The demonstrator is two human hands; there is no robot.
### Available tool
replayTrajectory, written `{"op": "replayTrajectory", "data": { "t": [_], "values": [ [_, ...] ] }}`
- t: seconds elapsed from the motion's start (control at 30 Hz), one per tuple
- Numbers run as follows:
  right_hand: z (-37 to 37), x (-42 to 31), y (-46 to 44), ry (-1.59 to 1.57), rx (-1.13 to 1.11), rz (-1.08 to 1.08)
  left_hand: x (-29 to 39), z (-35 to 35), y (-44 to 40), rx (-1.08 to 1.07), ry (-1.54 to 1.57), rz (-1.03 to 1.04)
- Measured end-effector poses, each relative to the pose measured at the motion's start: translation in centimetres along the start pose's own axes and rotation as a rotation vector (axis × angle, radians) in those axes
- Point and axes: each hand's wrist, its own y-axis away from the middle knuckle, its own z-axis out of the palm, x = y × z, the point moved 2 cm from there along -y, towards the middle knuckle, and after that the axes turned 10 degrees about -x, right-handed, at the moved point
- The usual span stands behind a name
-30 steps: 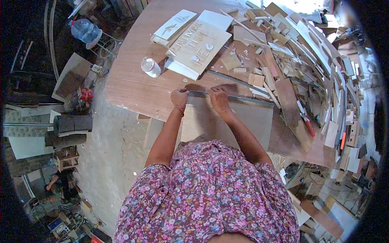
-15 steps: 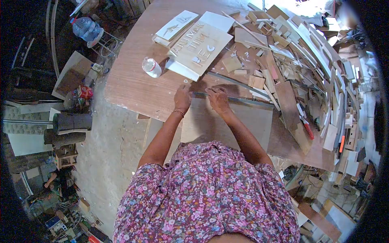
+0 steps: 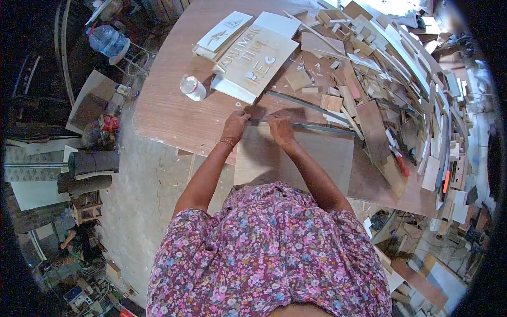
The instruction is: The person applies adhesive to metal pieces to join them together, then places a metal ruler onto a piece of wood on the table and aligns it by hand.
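A long, thin dark strip (image 3: 325, 128) lies along the far edge of a thin light-brown board (image 3: 317, 153) in front of me. My left hand (image 3: 235, 127) is closed at the strip's left end, thumb and fingers pinched together. A short way to the right, my right hand (image 3: 280, 128) has its fingers curled over the same strip. The fingertips are partly hidden, so the exact grip is hard to see. Beyond my hands lies a flat sign board (image 3: 259, 58) with raised letters. A clear jar with whitish contents (image 3: 193, 89) stands left of it.
A second dark strip (image 3: 309, 107) lies slantwise on the wooden table (image 3: 163, 100). Wood offcuts (image 3: 369, 53) are heaped along the right side, near a red-handled tool (image 3: 402, 165). A water bottle (image 3: 108, 41) sits on a stool at far left.
My left hand has shifted slightly, its fingers now pinched closer together. My right hand's fingers are more tucked in. The whole view has moved a little; the strip and board stay in place.
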Motion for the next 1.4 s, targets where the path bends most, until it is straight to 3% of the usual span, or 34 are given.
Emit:
{"op": "replayTrajectory", "data": {
  "t": [0.1,0.43,0.53,0.6,0.63,0.7,0.73,0.8,0.87,1.0,1.4],
  "values": [
    [-0.5,-0.2,0.0,0.0,-0.07,0.017,0.8,-0.3,-0.1,-0.071,-0.254,0.076],
    [-1.5,-1.1,-0.4,0.001,-0.108,0.054,1.0,-0.6,-0.1,-0.05,-0.25,0.103],
    [-1.8,-1.2,-0.3,-0.014,-0.143,0.06,0.9,-0.6,0.3,0.019,-0.175,0.027],
    [-1.7,-1.0,-0.3,-0.037,-0.122,0.035,-0.4,-1.1,1.0,0.292,0.357,-0.207],
    [-1.4,-0.9,-0.2,0.006,-0.102,0.029,-1.1,-0.9,1.4,0.291,0.354,-0.209],
    [-1.2,-1.0,-0.1,0.046,-0.087,0.02,-2.5,-0.3,2.3,0.245,0.809,-0.394],
    [-1.4,-1.2,-0.2,0.059,-0.115,0.038,-2.6,0.0,2.4,0.246,0.808,-0.397],
    [-1.3,-1.2,-0.2,0.072,-0.143,0.058,-2.5,0.9,2.5,0.309,1.116,-0.405],
    [-1.3,-1.0,0.0,0.01,0.058,-0.055,-2.3,1.1,2.2,0.316,0.955,-0.465],
    [-1.8,-1.6,0.0,0.048,0.014,0.027,-2.7,1.3,1.8,0.356,0.569,-0.461],
    [-1.2,-1.1,-0.3,-0.049,-0.063,0.038,0.2,-1.2,1.0,0.282,0.16,-0.578]
  ]
}}
